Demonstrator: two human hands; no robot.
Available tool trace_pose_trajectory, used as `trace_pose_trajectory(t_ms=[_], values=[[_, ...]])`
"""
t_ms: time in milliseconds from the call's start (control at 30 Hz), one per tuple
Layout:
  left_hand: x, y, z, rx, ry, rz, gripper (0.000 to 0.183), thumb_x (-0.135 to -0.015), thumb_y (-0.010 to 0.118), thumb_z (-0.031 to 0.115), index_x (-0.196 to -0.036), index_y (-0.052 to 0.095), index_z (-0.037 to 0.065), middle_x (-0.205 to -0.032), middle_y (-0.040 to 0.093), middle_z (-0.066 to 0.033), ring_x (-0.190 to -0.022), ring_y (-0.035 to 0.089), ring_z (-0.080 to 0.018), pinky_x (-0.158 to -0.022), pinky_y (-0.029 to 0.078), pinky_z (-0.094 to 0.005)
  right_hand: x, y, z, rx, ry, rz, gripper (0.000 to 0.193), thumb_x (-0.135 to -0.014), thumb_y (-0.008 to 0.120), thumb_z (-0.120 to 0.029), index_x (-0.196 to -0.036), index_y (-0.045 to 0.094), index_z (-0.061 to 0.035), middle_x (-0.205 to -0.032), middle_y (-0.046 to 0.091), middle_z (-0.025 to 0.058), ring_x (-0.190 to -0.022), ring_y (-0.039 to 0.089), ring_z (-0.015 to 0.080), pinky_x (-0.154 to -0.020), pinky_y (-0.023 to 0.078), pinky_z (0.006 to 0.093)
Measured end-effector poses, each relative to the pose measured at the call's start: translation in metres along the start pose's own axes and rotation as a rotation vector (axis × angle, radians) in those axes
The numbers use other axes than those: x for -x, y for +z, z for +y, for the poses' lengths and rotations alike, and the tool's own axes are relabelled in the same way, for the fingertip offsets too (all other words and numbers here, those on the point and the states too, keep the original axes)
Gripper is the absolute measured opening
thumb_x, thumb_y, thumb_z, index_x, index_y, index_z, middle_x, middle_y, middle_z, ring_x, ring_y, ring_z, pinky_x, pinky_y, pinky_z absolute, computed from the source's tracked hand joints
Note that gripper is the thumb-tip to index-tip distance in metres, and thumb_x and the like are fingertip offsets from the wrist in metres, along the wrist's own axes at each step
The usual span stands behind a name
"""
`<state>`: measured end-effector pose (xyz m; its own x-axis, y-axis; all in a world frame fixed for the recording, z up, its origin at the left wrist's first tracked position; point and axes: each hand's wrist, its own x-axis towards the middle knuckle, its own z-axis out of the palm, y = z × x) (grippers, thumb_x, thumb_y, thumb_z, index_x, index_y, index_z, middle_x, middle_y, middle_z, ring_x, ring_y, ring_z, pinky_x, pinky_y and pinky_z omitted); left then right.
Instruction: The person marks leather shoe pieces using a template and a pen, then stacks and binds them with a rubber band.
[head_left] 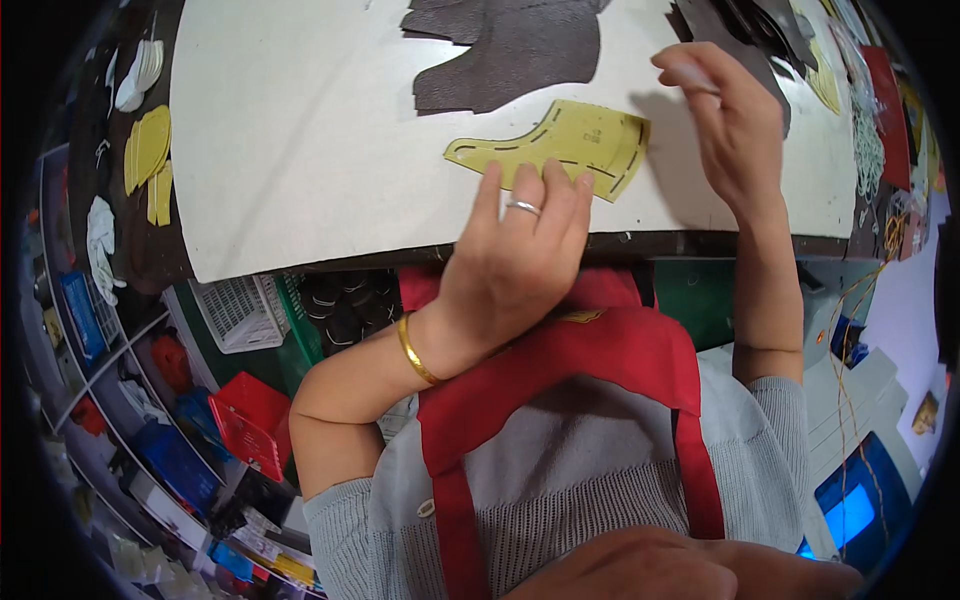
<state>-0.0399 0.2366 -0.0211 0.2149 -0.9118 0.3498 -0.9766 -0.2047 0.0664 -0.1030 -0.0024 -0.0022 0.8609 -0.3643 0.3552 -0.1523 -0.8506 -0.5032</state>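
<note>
A yellow pattern piece (600, 140) with slotted lines along its edges lies on the white board, close to the near edge. My left hand (520, 240), wearing a ring, rests its outstretched fingertips on the pattern's lower edge and grips nothing. To the right of the pattern, my right hand (735, 125) is raised over the board with its fingers curled. Something pale shows between its thumb and fingers, too blurred to name. Just beyond the pattern lie dark brown leather pieces (530, 60), with curved outlines.
The white board (300, 150) covers most of the table. More dark leather (755, 30) lies at the far right, near tangled pale string (867, 150). Yellow patterns (148, 145) lie at the left edge. Below stand a white basket (240, 310) and a red bin (250, 425).
</note>
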Motion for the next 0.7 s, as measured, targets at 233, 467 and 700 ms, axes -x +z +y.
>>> trace_pose_trajectory(t_ms=[233, 467, 700], values=[[0.003, 0.001, 0.005, 0.060, -0.074, 0.031, 0.033, -0.083, 0.060, 0.014, -0.111, 0.070, 0.001, -0.113, 0.064, -0.0181, -0.103, 0.066, -0.0322, -0.092, 0.056, -0.0449, -0.030, 0.031, -0.061, -0.350, -0.298, -0.469, 0.031, -0.104, 0.054, -0.027, -0.095, 0.066, 0.0000, -0.083, 0.068, 0.0116, -0.070, 0.067, 0.0234, -0.066, 0.051, 0.0317], [0.006, 0.005, 0.004, 0.015, -0.050, 0.099, 0.028, -0.086, 0.057, 0.023, -0.100, 0.071, 0.002, -0.102, 0.061, -0.0119, -0.103, 0.062, -0.0309, -0.095, 0.055, -0.0459, -0.034, 0.049, -0.072, -0.156, -0.421, -0.458, 0.026, -0.097, 0.062, -0.036, -0.095, 0.065, -0.0095, -0.066, 0.065, 0.0128, -0.065, 0.066, 0.0361, -0.059, 0.052, 0.0430], [0.005, 0.002, 0.006, 0.042, -0.051, -0.009, 0.040, -0.084, 0.058, 0.017, -0.117, 0.069, -0.002, -0.108, 0.063, -0.0135, -0.098, 0.062, -0.0280, -0.091, 0.058, -0.0448, -0.022, -0.003, -0.043, -0.261, -0.209, -0.413, 0.026, -0.099, 0.063, -0.032, -0.092, 0.069, -0.0083, -0.073, 0.065, 0.0113, -0.067, 0.067, 0.0307, -0.059, 0.050, 0.0378]])
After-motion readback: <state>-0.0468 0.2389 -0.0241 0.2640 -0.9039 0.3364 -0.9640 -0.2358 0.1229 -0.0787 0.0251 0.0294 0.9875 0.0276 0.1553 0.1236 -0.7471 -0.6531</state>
